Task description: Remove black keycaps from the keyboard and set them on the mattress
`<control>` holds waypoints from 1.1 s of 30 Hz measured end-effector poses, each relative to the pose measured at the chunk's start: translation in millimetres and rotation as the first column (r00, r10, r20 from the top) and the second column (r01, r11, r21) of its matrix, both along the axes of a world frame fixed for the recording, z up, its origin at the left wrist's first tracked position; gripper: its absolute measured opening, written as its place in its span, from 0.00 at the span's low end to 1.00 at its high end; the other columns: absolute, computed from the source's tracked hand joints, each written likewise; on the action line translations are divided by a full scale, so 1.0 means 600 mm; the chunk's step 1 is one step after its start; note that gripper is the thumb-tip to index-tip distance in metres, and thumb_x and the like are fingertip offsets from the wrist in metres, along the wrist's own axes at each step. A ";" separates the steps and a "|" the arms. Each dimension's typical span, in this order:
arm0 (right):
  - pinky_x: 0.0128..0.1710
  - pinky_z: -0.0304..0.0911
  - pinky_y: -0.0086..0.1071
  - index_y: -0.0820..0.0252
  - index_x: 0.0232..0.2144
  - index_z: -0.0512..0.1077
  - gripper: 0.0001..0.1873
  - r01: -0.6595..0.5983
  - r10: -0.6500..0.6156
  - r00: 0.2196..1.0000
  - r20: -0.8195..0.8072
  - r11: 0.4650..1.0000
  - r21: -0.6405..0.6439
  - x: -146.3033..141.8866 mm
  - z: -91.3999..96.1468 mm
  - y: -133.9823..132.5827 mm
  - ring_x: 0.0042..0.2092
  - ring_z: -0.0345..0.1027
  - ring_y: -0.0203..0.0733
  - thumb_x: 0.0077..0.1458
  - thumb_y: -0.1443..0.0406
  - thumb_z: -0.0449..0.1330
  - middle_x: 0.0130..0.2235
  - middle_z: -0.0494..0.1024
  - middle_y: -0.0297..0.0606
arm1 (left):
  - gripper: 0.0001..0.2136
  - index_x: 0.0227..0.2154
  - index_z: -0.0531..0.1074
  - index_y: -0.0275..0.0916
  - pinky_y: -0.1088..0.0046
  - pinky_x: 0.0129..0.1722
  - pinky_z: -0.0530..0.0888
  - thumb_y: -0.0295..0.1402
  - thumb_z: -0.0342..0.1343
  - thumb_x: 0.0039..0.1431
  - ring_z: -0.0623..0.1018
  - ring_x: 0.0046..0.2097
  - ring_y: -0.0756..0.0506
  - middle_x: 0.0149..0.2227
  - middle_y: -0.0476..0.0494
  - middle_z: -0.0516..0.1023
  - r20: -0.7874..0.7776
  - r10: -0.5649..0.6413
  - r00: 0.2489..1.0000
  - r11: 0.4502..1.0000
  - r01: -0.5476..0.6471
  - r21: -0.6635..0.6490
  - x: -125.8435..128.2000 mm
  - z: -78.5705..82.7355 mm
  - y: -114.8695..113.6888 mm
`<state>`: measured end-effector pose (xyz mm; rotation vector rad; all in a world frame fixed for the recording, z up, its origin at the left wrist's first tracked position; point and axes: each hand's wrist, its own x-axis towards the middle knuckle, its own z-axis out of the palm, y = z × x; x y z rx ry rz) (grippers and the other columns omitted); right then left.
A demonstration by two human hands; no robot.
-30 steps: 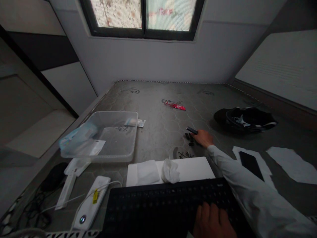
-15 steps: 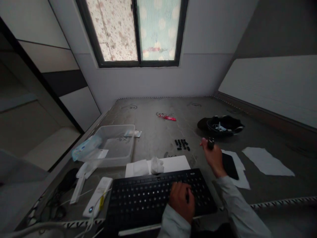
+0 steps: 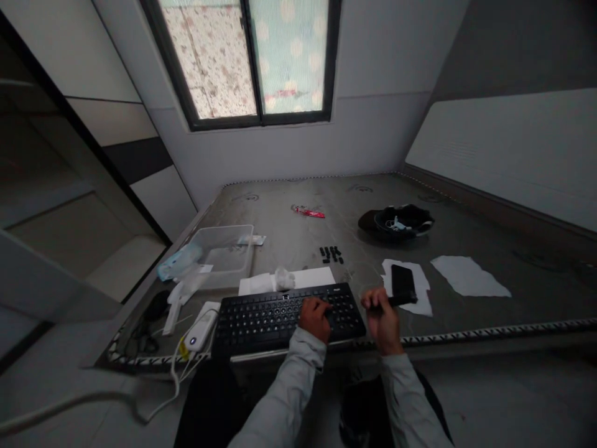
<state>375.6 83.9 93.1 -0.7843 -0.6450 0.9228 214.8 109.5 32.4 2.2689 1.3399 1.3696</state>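
Note:
A black keyboard (image 3: 261, 326) lies along the near edge of the grey padded surface. My left hand (image 3: 315, 318) rests over its right half, fingers curled; whatever is between them, if anything, is hidden. Just right of the keyboard, my right hand (image 3: 381, 314) is closed around a black stick-like tool (image 3: 400, 299) with a wider far end, held sideways and pointing right. Its exact kind is unclear. Beyond the keyboard sit several small black pieces (image 3: 331, 254) in a cluster. A crumpled white tissue (image 3: 283, 279) is on white paper (image 3: 314, 277) behind the keyboard.
Left are a clear plastic bin (image 3: 226, 280), a blue-white package (image 3: 181, 261), a white power strip (image 3: 201, 326) and cables (image 3: 173, 373). Right are a black phone-like slab (image 3: 402, 281) on paper, another white sheet (image 3: 469, 275) and a black cap (image 3: 396, 221). A red packet (image 3: 309, 212) lies farther back.
My right hand has come down and nearer the keyboard, and its tool has turned to lie sideways. My left hand stays over the keyboard's right half. The view has tilted and shifted.

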 end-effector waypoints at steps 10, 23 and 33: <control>0.27 0.51 0.32 0.56 0.17 0.54 0.26 -0.182 0.168 0.971 -0.168 0.981 -0.066 -0.061 -0.034 0.011 0.23 0.49 0.35 0.54 0.49 0.60 0.16 0.56 0.28 | 0.19 0.25 0.82 0.40 0.68 0.34 0.71 0.15 0.51 0.35 0.70 0.34 0.44 0.28 0.41 0.74 -0.071 -0.128 0.989 0.988 0.134 0.082 -0.003 -0.023 0.012; 0.24 0.48 0.30 0.55 0.17 0.55 0.28 -0.261 0.222 0.958 -0.180 0.936 -0.236 -0.063 -0.041 0.027 0.21 0.47 0.33 0.47 0.46 0.65 0.15 0.56 0.26 | 0.20 0.26 0.82 0.40 0.68 0.35 0.72 0.14 0.51 0.34 0.71 0.34 0.44 0.28 0.42 0.75 -0.021 -0.148 0.989 0.989 0.148 0.002 -0.002 -0.020 0.015; 0.21 0.45 0.30 0.56 0.16 0.55 0.28 -0.135 0.157 0.984 0.082 0.965 -0.224 -0.081 -0.067 0.033 0.20 0.45 0.31 0.53 0.45 0.61 0.16 0.53 0.25 | 0.20 0.27 0.82 0.40 0.65 0.38 0.72 0.14 0.50 0.35 0.71 0.36 0.44 0.30 0.42 0.75 -0.094 -0.153 0.984 0.987 0.147 -0.069 -0.004 -0.022 0.015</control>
